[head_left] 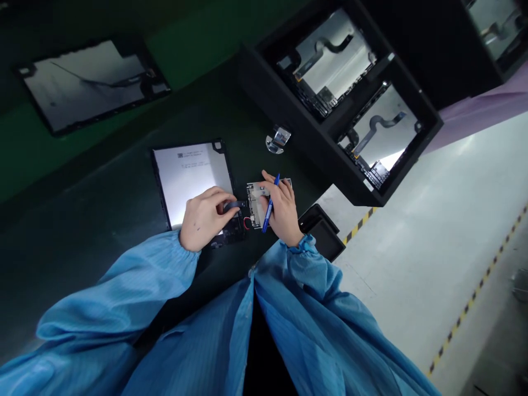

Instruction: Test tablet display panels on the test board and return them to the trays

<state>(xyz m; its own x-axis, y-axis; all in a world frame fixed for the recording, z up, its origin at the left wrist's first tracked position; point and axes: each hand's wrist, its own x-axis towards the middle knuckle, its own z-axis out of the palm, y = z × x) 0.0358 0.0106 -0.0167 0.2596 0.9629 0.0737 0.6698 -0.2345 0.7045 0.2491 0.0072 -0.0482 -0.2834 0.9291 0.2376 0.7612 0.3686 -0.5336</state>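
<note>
My left hand (pixel 207 215) pinches a dark flat ribbon cable (pixel 234 205) between thumb and fingers. The cable's far end reaches the left edge of a circuit board (pixel 254 212). Under that hand lies a display panel (pixel 190 170) with a silvery back and black border. My right hand (pixel 281 208) is closed around the board's right side, its fingers at the far edge. A blue pen (pixel 270 203) is tucked between those fingers, slanting across the board. Short red wires (pixel 246 222) stick out at the board's near left corner.
A black divided box (pixel 289 113) at the right holds two panels with ribbon cables. Another panel (pixel 94 88) lies at the far left. A shiny metal piece (pixel 278 139) sits beyond the board. Small black trays (pixel 324 234) stand at the table's right edge.
</note>
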